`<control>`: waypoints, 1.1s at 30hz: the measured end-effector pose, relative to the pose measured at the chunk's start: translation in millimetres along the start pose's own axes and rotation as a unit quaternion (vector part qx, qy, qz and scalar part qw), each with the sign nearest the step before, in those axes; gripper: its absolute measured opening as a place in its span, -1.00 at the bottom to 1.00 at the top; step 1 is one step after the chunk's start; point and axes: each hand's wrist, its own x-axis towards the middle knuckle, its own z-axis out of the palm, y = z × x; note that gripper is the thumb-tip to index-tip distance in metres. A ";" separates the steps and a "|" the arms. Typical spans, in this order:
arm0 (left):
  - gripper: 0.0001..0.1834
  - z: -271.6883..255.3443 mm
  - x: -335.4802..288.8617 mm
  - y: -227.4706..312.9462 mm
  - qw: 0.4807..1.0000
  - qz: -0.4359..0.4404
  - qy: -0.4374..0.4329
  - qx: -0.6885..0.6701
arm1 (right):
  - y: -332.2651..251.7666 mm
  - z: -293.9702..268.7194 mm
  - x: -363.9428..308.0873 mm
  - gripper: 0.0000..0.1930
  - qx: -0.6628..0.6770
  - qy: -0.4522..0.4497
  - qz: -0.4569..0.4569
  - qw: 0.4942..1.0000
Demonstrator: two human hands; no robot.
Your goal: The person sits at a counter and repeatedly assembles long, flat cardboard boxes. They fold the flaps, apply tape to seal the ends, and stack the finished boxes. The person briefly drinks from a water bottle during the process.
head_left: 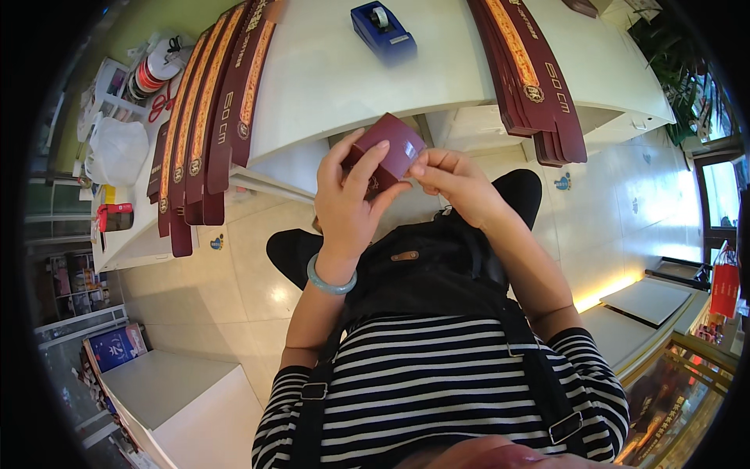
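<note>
A maroon cardboard box [394, 134] is held up over my lap, just off the front edge of the white table [312, 86]. My left hand [344, 184] grips it from the left, with fingers over the top face and the thumb below. At the box's right corner my right hand [461, 186] is closed in a pinch of thumb and forefinger. Close to those fingertips, a shiny clear patch [410, 148], like tape, lies on the box. The lower part of the box is partly hidden by my left hand.
A blue tape dispenser [383, 33] stands on the table ahead. Flat maroon cartons lie in stacks at the left [238, 94] and right [531, 78], overhanging the front edge. Red scissors [162, 103] and ribbon spools [152, 76] are far left. A grey-topped cabinet [168, 387] stands behind left.
</note>
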 end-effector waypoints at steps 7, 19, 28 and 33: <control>-0.24 -34.2 27.3 26.7 0.994 0.021 0.002 -0.111 | 18.4 -0.5 18.7 -0.56 -0.216 0.049 -0.108 0.969; 0.14 -47.1 59.8 50.4 0.986 -0.011 -0.160 0.036 | -80.7 -3.1 28.6 -0.21 0.221 -0.072 -0.362 0.903; -0.02 -148.6 143.2 -79.0 0.859 -0.157 -0.054 0.485 | -106.5 -103.0 42.8 0.12 -0.765 0.408 -0.045 0.497; 0.05 -144.4 177.7 -167.7 0.749 -0.165 -0.032 0.641 | -109.1 -139.1 49.3 0.22 -0.672 0.392 0.129 0.615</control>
